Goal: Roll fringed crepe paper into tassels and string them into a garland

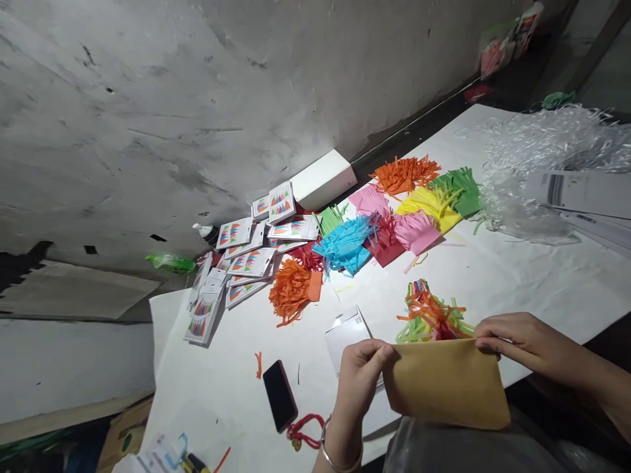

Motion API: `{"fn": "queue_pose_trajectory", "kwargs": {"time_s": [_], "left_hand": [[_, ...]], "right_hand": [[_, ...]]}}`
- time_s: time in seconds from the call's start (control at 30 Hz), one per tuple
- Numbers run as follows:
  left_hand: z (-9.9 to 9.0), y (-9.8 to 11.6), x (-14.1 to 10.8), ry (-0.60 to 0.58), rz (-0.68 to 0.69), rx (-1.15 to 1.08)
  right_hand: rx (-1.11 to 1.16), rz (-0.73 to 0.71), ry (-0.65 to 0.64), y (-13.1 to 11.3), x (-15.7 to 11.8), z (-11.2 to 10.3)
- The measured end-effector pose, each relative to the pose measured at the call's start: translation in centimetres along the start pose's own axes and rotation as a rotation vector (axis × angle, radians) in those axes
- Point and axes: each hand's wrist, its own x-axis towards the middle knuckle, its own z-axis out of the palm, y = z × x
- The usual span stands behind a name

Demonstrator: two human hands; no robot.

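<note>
Between my hands is a mustard-yellow paper sheet (446,387), rectangular and held up near the table's front edge. My left hand (362,371) pinches its upper left corner between thumb and fingers. At the upper right corner, my right hand (515,338) is closed on it the same way. Just beyond the sheet lies a bundle of multicoloured paper tassels (428,309), its lower part hidden behind the sheet. A white flat packet (348,328) lies beyond my left hand, partly covered by it.
Fringed paper in blue (348,243), orange (293,289), yellow (428,207) and other colours lies across the table. Printed packets (251,263) are piled beside a white box (323,180). A phone (280,394) with a red strap lies left; clear plastic (547,144) is heaped right.
</note>
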Motion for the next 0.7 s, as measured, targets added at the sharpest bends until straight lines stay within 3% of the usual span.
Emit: {"fn": "queue_pose_trajectory", "kwargs": {"time_s": [0.07,0.2,0.33,0.5,0.7], "left_hand": [[0.5,-0.1,-0.1,0.035,0.022,-0.024],[1.5,-0.7,-0.5,-0.069,0.004,-0.079],[2.8,-0.6,-0.7,-0.101,0.020,-0.037],[4.2,0.1,-0.9,-0.190,0.110,0.019],[4.6,0.1,-0.6,-0.229,0.133,0.052]], "right_hand": [[-0.022,-0.008,0.023,0.8,-0.1,-0.2],[-0.146,-0.078,0.206,1.6,-0.1,-0.5],[-0.247,-0.228,0.413,-1.3,0.7,1.4],[-0.194,-0.357,0.404,-5.3,2.6,4.9],[-0.235,-0.472,0.516,-4.9,2.8,5.4]]}}
